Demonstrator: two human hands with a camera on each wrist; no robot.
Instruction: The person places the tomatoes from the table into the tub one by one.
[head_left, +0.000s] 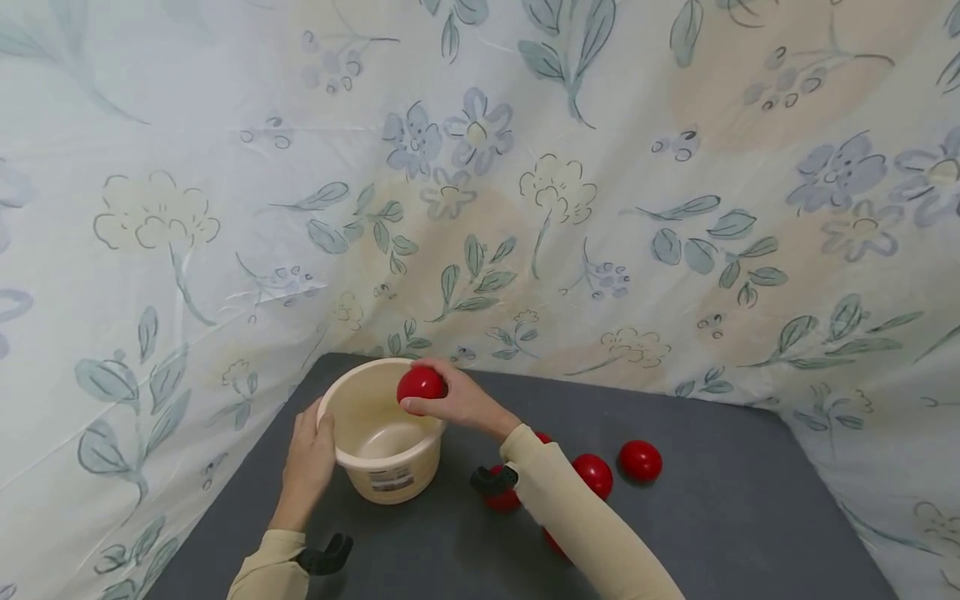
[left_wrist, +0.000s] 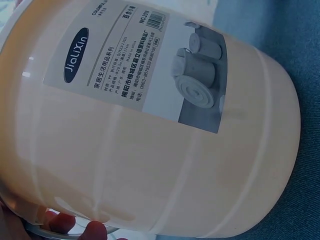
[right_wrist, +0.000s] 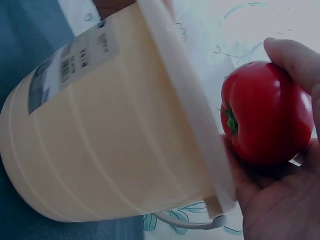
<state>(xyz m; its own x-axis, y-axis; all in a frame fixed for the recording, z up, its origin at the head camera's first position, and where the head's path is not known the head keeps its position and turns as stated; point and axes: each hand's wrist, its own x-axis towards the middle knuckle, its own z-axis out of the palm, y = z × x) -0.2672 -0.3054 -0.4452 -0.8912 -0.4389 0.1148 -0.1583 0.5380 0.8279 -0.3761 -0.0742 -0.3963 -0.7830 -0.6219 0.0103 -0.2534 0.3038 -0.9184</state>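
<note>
A white, softly rippled sheet of printed cloth [head_left: 637, 183] hung like a wall behind a flat, dark grey bench [head_left: 720, 500] and along its left and right sides. Pale blue flowers [head_left: 480, 133], grey-green leafy sprigs [head_left: 474, 252] and cream, thinly outlined blossoms [head_left: 157, 212] were scattered over it, among faint peach patches [head_left: 712, 104]. Fine creases crossed its left part; the bench top looked bluish in both wrist views.
</note>
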